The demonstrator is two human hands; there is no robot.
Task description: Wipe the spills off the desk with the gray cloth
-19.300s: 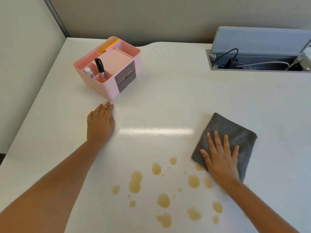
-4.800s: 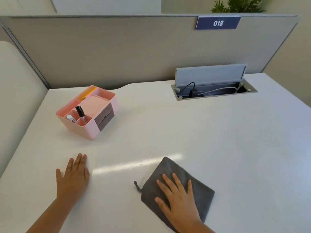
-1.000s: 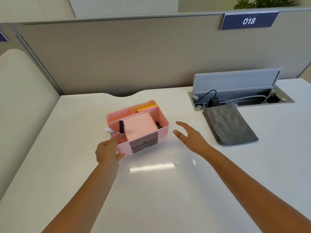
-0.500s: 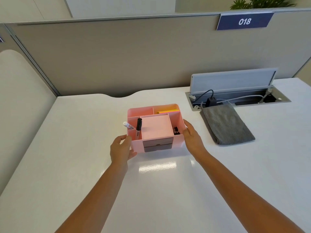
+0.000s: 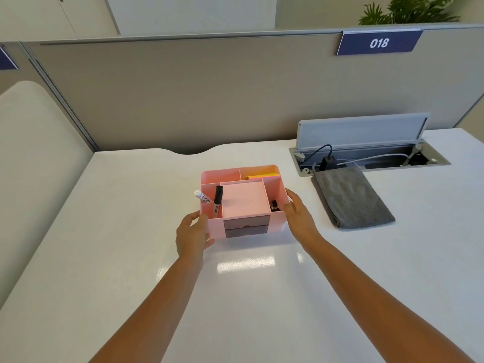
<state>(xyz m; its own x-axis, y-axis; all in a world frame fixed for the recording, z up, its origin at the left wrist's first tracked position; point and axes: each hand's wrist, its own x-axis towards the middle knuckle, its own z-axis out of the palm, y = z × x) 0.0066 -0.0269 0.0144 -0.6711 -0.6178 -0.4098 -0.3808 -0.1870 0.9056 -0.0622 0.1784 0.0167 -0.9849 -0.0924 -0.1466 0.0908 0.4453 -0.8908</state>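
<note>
The gray cloth (image 5: 352, 197) lies folded flat at about two o'clock on the tabletop (image 5: 125, 231), its far edge touching the open cable tray (image 5: 372, 159); parked there, apparently finished with, since no spills show on the white surface. Neither hand touches it. At twelve o'clock the left hand (image 5: 192, 233) and right hand (image 5: 298, 217) bracket the pink organizer (image 5: 242, 200), fingers curled against its two side walls, seemingly to square it. Markers and sticky notes stand inside. Nothing blocks the cloth.
</note>
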